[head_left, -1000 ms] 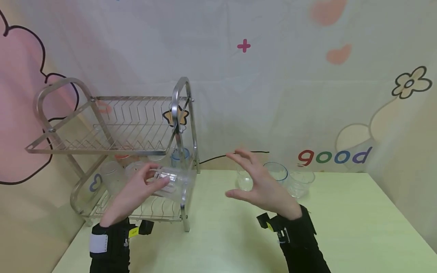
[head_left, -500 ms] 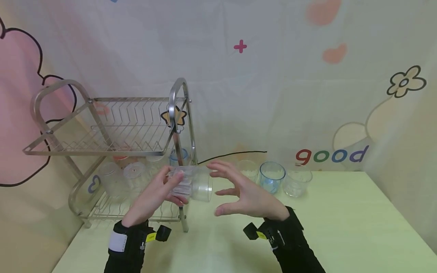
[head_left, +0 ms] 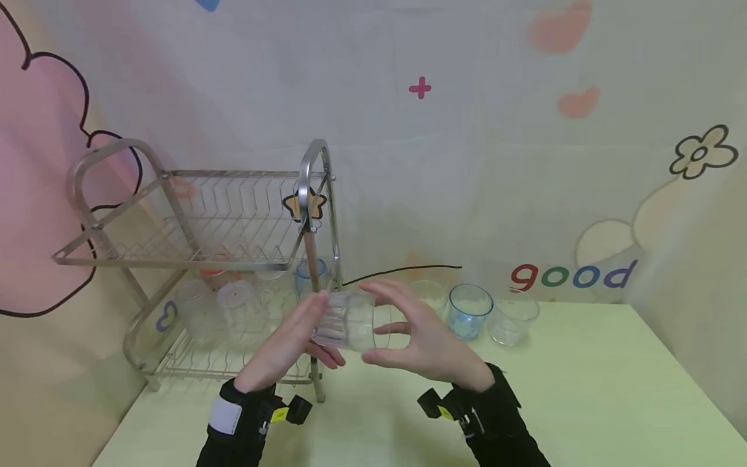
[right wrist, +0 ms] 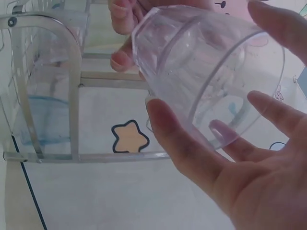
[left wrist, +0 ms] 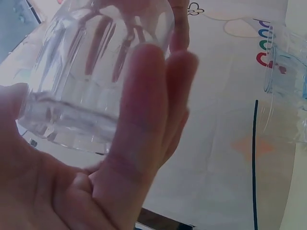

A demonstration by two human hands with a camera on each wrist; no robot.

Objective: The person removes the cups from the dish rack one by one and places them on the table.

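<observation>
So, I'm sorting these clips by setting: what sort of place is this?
Probably a staged tabletop set-up: a metal dish rack stands on a pale table, with a cartoon-printed backdrop behind.

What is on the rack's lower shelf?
Clear glasses, an orange glass and a blue glass. The left hand covers part of the right end; anything behind it is hidden.

Kitchen-like corner, one, seemingly arranged for recording; whether within a home, cannot be told. Kitchen character: two-tier metal dish rack (head_left: 175, 264) with upturned tumblers (head_left: 238, 305) on its lower tier, and a row of clear and blue drinking glasses (head_left: 467, 324) at the back of a pale green counter (head_left: 583, 389). Set-up character: creased wall covering (head_left: 467, 162) printed with hearts (head_left: 579, 102), a flower (head_left: 703, 153) and the word "good" (head_left: 574, 275), plus black camera straps (head_left: 251, 402) on a person's wrists.
</observation>
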